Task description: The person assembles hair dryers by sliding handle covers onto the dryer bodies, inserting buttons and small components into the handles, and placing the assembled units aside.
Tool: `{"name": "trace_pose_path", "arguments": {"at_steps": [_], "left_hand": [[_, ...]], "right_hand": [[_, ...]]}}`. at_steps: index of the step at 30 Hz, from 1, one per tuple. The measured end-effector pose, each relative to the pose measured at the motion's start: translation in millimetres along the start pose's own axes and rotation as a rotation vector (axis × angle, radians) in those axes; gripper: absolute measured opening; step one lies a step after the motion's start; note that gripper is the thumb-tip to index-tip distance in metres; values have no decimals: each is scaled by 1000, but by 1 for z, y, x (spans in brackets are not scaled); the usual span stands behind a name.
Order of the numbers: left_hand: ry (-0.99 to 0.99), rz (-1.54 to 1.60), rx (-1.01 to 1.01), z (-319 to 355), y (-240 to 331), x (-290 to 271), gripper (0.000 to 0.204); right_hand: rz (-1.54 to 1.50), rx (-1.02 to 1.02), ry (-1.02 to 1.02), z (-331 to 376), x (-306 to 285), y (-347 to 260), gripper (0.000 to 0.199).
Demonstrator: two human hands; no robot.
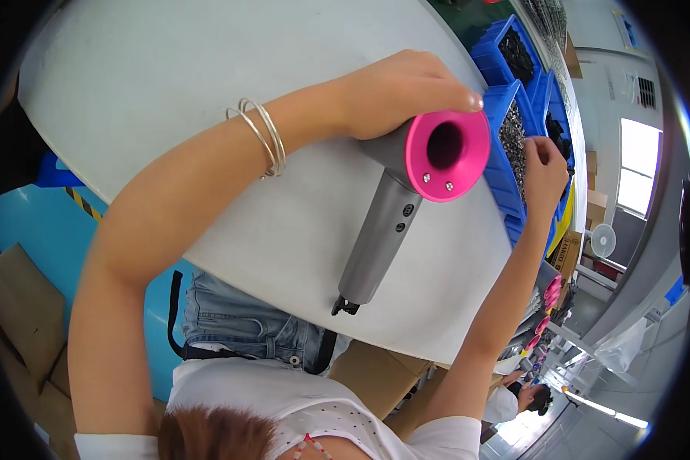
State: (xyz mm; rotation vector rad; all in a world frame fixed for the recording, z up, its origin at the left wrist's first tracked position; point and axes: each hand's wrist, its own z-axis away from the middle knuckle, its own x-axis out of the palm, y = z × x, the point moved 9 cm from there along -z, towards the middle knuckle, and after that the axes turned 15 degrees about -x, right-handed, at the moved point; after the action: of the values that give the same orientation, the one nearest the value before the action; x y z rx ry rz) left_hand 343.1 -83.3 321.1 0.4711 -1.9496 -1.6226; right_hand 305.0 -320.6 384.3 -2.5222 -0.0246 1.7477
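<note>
My left hand [406, 88], with silver bangles on its wrist, is wrapped over the head of a grey hair dryer [379, 238]. The dryer's pink round end [451, 172] faces up, with a dark opening in its middle and two small shiny screws [438, 182] on its lower part. Its handle slants toward my body and ends in a black piece [345, 307]. My right hand [546, 172] is at a blue bin [498, 165] of small metal parts [512, 142] that look like screws. Its fingertips are pinched together; whatever they hold is hidden.
The white table [207, 46] lies under the dryer. More blue bins with black parts [517, 54] stand at the far right. Further pink-and-grey hair dryers [548, 291] lie to the right. Cardboard boxes [379, 376] are below the table edge. Another person [506, 402] works farther off.
</note>
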Motion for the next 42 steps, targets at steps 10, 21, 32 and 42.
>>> {"name": "trace_pose_path", "arguments": {"at_steps": [10, 21, 32, 42], "left_hand": [[-4, -77, 121, 3, 9, 1, 40], [259, -547, 743, 14, 15, 1, 23], [141, -394, 325, 3, 16, 2, 20], [120, -347, 317, -1, 10, -4, 28]], "right_hand": [[-1170, 30, 87, 79, -19, -81, 13], [-929, -244, -89, 108, -15, -172, 22], [-275, -843, 178, 117, -22, -207, 27], [-174, -968, 87, 119, -19, -219, 37]]}}
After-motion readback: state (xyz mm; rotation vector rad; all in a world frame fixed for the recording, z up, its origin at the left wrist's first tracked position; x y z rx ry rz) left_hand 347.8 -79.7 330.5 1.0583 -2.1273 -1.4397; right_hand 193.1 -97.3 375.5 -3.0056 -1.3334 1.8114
